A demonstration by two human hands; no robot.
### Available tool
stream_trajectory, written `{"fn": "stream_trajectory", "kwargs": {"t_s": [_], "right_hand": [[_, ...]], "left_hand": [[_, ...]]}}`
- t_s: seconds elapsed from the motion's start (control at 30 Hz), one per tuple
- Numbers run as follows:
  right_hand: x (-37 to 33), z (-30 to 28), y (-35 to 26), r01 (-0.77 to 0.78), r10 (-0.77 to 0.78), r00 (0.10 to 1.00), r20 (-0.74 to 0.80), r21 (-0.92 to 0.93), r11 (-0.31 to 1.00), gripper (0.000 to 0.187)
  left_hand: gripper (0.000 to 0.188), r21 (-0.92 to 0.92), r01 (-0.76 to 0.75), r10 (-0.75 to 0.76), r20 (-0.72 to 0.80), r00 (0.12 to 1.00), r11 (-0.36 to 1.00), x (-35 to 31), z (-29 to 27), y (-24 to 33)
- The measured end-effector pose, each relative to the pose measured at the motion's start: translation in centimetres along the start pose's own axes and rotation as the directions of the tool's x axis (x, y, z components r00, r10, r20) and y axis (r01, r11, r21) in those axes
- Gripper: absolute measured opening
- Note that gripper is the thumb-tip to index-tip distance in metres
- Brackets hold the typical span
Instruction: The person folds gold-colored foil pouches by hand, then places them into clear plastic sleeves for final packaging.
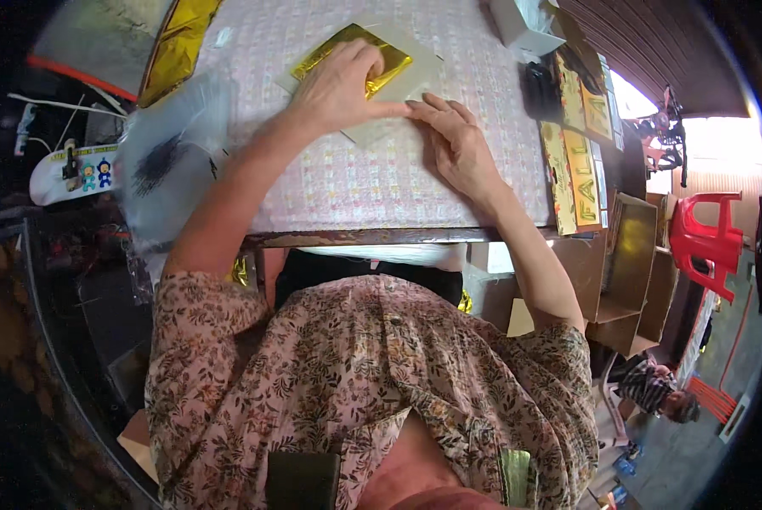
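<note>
A shiny gold foil sheet point(395, 61) lies on a larger, pale flat sheet point(414, 81) on the cloth-covered table. My left hand point(337, 83) is on the foil, its fingers bent and pressed down on it, with the thumb stretched out to the right. At the pale sheet's right edge, my right hand point(457, 140) has its fingers drawn together and bent, their tips close to my left thumb. Whatever they may pinch is hidden.
Clear plastic bags point(177, 127) lie at the table's left edge, near a gold foil strip point(179, 51). On the right are gold-lettered cards point(578, 174), a black object point(537, 89) and a white box point(525, 30). Cardboard boxes point(623, 263), a red stool point(711, 240) and another person point(653, 387) are beyond.
</note>
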State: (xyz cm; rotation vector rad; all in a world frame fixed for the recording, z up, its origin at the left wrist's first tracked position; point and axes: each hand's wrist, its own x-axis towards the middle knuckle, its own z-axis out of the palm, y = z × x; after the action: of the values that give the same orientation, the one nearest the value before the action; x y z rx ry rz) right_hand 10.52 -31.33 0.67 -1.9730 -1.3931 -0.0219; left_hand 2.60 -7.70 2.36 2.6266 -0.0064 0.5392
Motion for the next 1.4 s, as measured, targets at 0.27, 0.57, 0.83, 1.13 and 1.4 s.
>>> {"fn": "stream_trajectory", "kwargs": {"t_s": [0.27, 0.57, 0.83, 1.13, 1.4], "right_hand": [[2.2, 0.3, -1.0, -0.378, 0.372, 0.926, 0.071, 0.215, 0.900, 0.028], [5.8, 0.9, -2.4, -0.574, 0.709, 0.659, 0.251, 0.777, 0.259, 0.017], [7.5, 1.7, -0.7, -0.629, 0.725, 0.609, 0.321, 0.752, 0.195, 0.015], [9.3, 3.3, 0.1, -0.706, 0.717, 0.601, 0.353, 0.655, 0.269, 0.019], [10.0, 3.0, -0.9, -0.703, 0.740, 0.578, 0.343, 0.670, 0.238, 0.018]], "left_hand": [[0.026, 0.001, 0.052, -0.052, -0.070, 0.996, 0.999, -2.1, 1.5, 1.0], [0.012, 0.143, 0.005, 0.021, -0.179, 0.984, 0.990, -1.9, 1.6, 2.9], [0.015, -0.007, -0.009, 0.007, -0.230, 0.973, 1.000, -2.0, 1.2, 3.0], [0.009, -0.276, -0.095, 0.051, -0.161, 0.986, 0.956, -2.2, -0.2, 1.1], [0.068, 0.198, 0.205, -0.163, -0.210, 0.964, 0.958, -3.6, 0.7, -3.6]]}}
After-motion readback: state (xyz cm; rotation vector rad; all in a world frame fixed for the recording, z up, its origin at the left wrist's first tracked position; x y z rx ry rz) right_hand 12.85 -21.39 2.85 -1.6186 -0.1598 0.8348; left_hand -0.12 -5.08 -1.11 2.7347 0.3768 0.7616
